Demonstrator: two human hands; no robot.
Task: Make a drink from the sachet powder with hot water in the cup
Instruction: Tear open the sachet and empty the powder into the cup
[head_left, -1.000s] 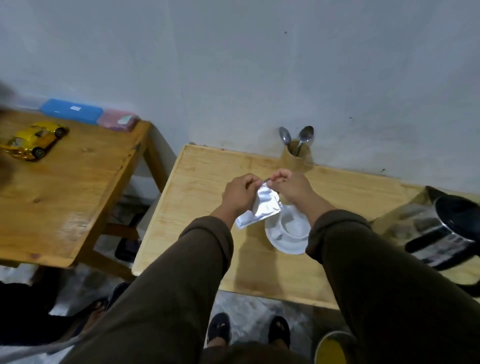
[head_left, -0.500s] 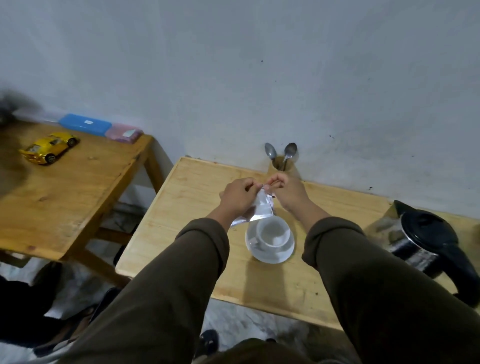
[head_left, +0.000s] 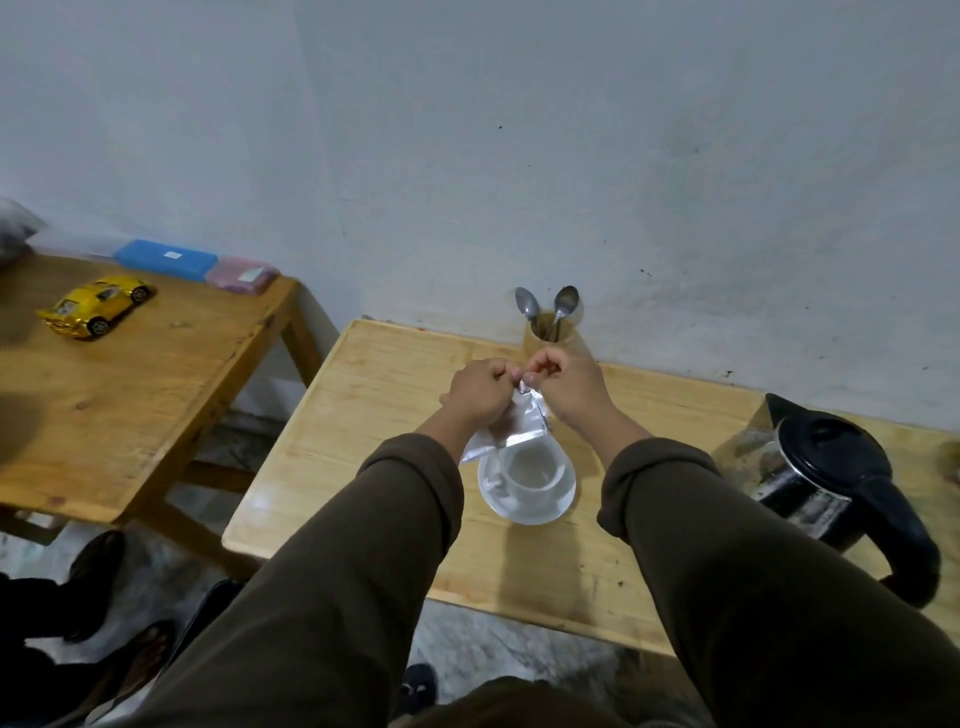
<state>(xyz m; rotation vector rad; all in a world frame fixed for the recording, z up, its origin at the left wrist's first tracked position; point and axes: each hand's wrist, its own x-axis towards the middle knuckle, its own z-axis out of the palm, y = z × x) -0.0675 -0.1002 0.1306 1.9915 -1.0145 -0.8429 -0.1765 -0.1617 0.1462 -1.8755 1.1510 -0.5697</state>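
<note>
A silver foil sachet (head_left: 519, 423) hangs between my two hands, just above and behind a white cup (head_left: 531, 468). The cup looks empty and stands on a white saucer (head_left: 527, 506) on the light wooden table (head_left: 363, 415). My left hand (head_left: 477, 392) and my right hand (head_left: 569, 387) both pinch the sachet's top edge, knuckles close together. A steel kettle (head_left: 826, 470) with a black lid and handle stands at the right of the table.
A wooden holder (head_left: 550, 338) with two spoons stands against the wall behind my hands. A second wooden table (head_left: 130, 395) at left carries a yellow toy car (head_left: 96, 306), a blue box (head_left: 165, 260) and a pink box (head_left: 241, 275). Shoes lie on the floor below.
The view has tilted up, so the cup and kettle sit lower and show more fully. My hands still pinch the sachet's top, with the sachet now hanging more upright over the cup.
</note>
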